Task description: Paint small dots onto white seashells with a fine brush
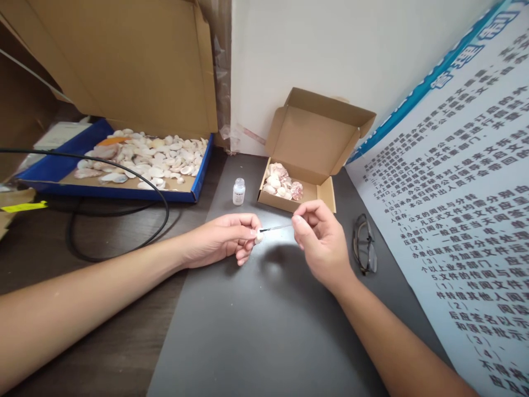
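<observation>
blue box (182, 196) far l. on desk (231, 342), black cable (168, 210) looping in front, in the way; open carton (316, 138) by far edge; glasses (371, 260) near r. edge; bottle (238, 194) l. of carton. r. hand (324, 242): fingers pinched on thin tool (278, 226), prob. light, stiff, best held well back; tip at shell (258, 237) in l. hand's (225, 237) closed fingers above desk, prob. light, hard, brittle; grip by rim.

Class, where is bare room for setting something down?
Widest: the grey surface nearer than left hand and right hand, left of right forearm. Smaller: between that forearm, glasses and printed sheet. Crowded: beyond the hands, around bottle and shell box.
</observation>
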The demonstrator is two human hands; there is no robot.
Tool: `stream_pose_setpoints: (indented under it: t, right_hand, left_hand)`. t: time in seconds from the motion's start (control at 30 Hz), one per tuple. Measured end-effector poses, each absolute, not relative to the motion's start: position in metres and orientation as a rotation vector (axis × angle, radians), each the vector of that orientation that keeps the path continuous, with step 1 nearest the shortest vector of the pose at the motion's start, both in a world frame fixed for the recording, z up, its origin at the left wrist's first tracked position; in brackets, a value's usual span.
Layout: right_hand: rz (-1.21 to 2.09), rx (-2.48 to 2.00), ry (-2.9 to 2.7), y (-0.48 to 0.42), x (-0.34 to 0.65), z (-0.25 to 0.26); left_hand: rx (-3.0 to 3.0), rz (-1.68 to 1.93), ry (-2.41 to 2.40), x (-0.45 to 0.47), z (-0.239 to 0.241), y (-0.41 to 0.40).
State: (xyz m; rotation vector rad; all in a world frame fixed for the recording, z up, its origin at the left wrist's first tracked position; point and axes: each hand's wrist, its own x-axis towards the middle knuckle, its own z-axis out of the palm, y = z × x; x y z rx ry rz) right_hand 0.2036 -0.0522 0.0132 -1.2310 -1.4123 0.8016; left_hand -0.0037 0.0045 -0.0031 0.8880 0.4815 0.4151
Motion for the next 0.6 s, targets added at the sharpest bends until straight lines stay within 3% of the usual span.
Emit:
stream_pose_setpoints:
  t: [0.6]
  right_hand:
    - [0.833, -1.201, -1.408, -0.0521, 0.2029, 0.0133]
  left_hand:
    - [0.862, 0.432, 0.503, -0.0023, -0.0017, 0.0042]
